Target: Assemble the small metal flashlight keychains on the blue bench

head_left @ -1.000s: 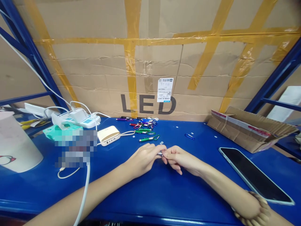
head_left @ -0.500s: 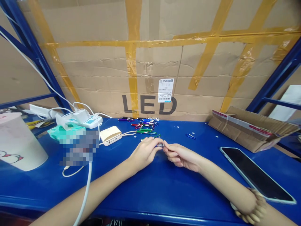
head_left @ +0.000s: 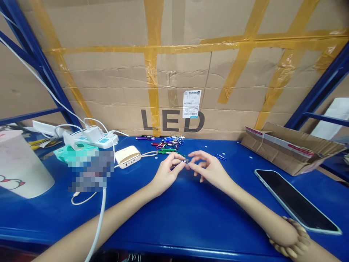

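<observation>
Left hand (head_left: 165, 175) gripping a small keychain flashlight (head_left: 180, 162), right hand (head_left: 209, 170) narrow, pinching its end; open blue table (head_left: 174, 222) down to the front edge (head_left: 174, 248).

**The Box Says LED**

Big dark letters on the cardboard box (head_left: 109, 87) spell LED (head_left: 172, 121), at 12 o'clock. Just above the D, a white label (head_left: 191, 104) has a barcode and lines of tiny print, too small to read. Red marks on the white strip (head_left: 289, 144) at 2 o'clock are too small as well.
</observation>
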A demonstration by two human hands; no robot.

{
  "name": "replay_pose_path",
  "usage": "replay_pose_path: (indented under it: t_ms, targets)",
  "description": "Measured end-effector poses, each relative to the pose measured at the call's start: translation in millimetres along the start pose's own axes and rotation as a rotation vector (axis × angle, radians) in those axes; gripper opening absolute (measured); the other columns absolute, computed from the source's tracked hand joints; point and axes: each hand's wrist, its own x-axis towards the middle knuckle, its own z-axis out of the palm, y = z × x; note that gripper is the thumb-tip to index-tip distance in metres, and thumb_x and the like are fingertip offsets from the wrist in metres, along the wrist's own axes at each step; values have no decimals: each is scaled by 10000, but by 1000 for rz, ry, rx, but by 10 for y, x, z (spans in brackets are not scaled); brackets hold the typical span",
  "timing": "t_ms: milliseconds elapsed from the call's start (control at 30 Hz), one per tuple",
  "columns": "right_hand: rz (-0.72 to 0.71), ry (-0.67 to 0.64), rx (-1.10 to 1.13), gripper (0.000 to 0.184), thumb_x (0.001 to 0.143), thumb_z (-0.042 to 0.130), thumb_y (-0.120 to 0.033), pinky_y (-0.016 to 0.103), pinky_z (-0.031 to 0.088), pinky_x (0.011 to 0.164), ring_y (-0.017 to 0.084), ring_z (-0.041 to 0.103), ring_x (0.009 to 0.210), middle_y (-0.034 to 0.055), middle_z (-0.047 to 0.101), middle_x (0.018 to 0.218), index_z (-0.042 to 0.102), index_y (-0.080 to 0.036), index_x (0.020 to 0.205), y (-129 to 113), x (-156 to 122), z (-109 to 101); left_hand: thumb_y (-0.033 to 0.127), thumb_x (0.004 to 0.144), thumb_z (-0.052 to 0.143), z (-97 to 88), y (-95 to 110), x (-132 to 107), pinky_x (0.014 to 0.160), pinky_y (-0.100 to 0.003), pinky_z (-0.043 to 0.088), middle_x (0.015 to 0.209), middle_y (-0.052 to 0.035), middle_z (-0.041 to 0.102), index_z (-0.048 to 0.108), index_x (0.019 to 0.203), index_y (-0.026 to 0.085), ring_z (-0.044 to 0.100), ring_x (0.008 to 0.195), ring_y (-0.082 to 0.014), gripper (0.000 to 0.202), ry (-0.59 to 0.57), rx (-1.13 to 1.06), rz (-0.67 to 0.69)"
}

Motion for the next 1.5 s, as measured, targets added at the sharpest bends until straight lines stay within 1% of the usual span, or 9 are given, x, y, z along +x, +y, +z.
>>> replay_pose_path:
  t_ms: [100, 300, 467, 700, 967, 1100, 1233, 1333, 1500]
  targets:
    - [-72, 44, -46, 308, 684, 653, -425, 193, 480, 372, 125, 586, 589, 58, 609, 798, 636, -145, 811, -26, -17, -13, 311, 853, 475, -2, 1, 5, 531, -210, 360, 756, -45, 676, 440, 896, 156, 523, 553, -97, 164, -75, -146, -38]
    - [-198, -14, -235, 292, 768, 571, -408, 180, 439, 372, 111, 571, 543, 58, 626, 723, 658, -145, 673, -118, -65, -22, 252, 824, 520, -36, -20, 7, 728, -255, 407, 802, -34, 657, 457, 812, 171, 603, 789, -147, 103, -85, -16, 15]
    - [-340, -9, -428, 264, 798, 546, -342, 177, 412, 424, 91, 547, 531, 35, 631, 673, 646, -161, 633, -161, -86, -55, 213, 821, 506, -41, -30, 2, 721, -256, 429, 789, -19, 632, 458, 765, 177, 613, 780, -153, 82, -114, 88, 58]
    - [-286, 32, -390, 188, 751, 597, -323, 185, 448, 424, 75, 560, 470, 37, 655, 749, 650, -149, 798, -144, -85, -68, 195, 820, 506, -30, -22, 1, 724, -262, 445, 765, -22, 646, 451, 761, 174, 626, 771, -155, 84, -145, 88, 33]
    - [-199, -18, -276, 256, 770, 569, -378, 200, 518, 419, 143, 635, 635, 67, 659, 829, 696, -165, 832, -109, -60, -55, 216, 843, 485, 4, -66, 0, 752, -285, 433, 792, -48, 662, 448, 842, 172, 617, 798, -163, 57, -150, 26, 23]
    - [-184, 8, -586, 200, 734, 626, -350, 224, 517, 495, 140, 631, 614, 56, 672, 883, 701, -195, 837, -60, 3, -271, 261, 857, 472, -31, -93, 33, 674, -256, 411, 787, -48, 670, 460, 908, 173, 584, 750, -152, 102, -82, 73, -22]
    - [-121, 190, -899, 275, 666, 685, -422, 260, 496, 512, 142, 608, 556, 59, 673, 924, 703, -220, 852, -13, 58, -612, 322, 859, 469, -47, -105, 38, 619, -246, 407, 824, -59, 671, 494, 990, 164, 528, 633, -125, 207, -60, 34, -50]
    - [-76, 72, -833, 300, 674, 683, -401, 241, 490, 496, 149, 624, 588, 61, 671, 944, 694, -210, 905, 14, 72, -685, 359, 864, 457, -31, -114, 27, 626, -249, 421, 857, -76, 669, 540, 1020, 147, 517, 611, -115, 276, -99, -28, -68]
    - [-63, -190, -798, 192, 707, 658, -223, 233, 507, 582, 153, 639, 635, 62, 682, 858, 702, -164, 885, 72, 84, -479, 345, 855, 482, -9, -121, 20, 690, -272, 440, 925, -95, 672, 559, 1022, 145, 564, 703, -135, 272, -125, -89, -60]
